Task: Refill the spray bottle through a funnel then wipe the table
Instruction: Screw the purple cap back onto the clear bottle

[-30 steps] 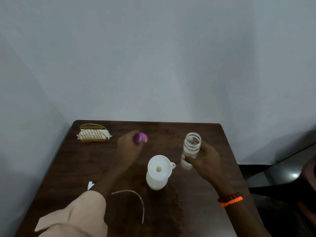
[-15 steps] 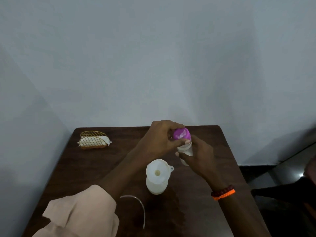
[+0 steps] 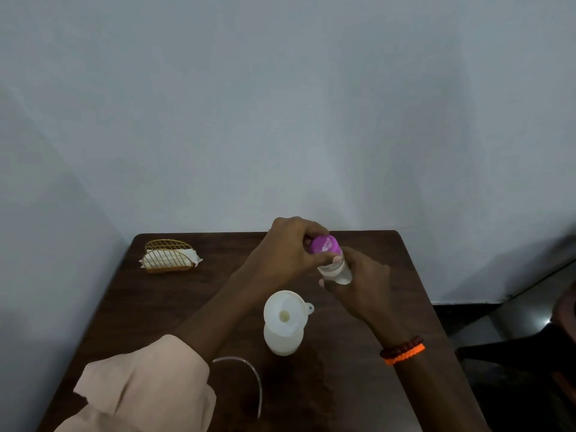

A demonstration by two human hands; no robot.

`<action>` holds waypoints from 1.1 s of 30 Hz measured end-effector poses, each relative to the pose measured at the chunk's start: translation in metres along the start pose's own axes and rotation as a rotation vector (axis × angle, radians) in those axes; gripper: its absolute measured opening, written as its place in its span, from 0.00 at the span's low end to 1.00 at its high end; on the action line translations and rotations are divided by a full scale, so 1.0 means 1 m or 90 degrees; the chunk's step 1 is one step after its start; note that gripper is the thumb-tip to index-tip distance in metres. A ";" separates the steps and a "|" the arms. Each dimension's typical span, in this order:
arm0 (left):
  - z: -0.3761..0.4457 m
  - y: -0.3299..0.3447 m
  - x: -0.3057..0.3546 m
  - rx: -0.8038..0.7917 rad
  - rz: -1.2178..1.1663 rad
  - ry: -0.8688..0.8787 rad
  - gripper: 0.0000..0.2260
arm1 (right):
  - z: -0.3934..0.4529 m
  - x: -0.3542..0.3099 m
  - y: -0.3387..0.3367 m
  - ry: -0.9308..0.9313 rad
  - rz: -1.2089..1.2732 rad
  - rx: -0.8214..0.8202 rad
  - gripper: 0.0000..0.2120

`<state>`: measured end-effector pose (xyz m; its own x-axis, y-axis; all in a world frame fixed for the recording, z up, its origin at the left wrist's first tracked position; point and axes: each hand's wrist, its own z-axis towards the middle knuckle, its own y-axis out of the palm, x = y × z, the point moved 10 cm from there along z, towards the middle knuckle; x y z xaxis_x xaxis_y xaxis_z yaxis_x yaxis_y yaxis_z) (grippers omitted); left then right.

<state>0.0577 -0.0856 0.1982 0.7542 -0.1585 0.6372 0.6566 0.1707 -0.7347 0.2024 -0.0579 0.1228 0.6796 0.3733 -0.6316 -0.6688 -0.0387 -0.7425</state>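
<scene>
Toward the far right of the dark wooden surface, the right hand grips a small clear bottle by its body, holding it upright. The left hand reaches across and clamps its fingers around the purple cap sitting on the bottle's neck. Nearer the person stands the white spray bottle with a white funnel seated in its mouth. Just beside it to the left, a thin clear dip tube lies curved on the wood. At the far left corner rests a gold wire napkin holder filled with white tissues. Bead and orange bracelets circle the right wrist.
</scene>
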 end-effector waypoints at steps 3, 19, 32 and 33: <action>-0.003 -0.007 -0.007 0.049 0.024 -0.068 0.22 | -0.001 -0.006 -0.003 0.000 -0.028 0.004 0.24; 0.001 -0.006 0.017 0.011 -0.033 0.060 0.23 | 0.002 -0.016 -0.005 0.027 0.028 -0.060 0.19; -0.005 0.005 0.015 -0.037 -0.113 0.086 0.28 | 0.000 -0.020 -0.002 0.033 0.052 -0.090 0.20; -0.005 0.003 0.011 -0.019 -0.104 0.069 0.30 | -0.001 -0.021 -0.001 0.033 0.050 -0.093 0.20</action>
<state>0.0680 -0.0914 0.2018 0.6310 -0.2856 0.7213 0.7687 0.1053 -0.6308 0.1891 -0.0662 0.1371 0.6438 0.3159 -0.6969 -0.6720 -0.2021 -0.7124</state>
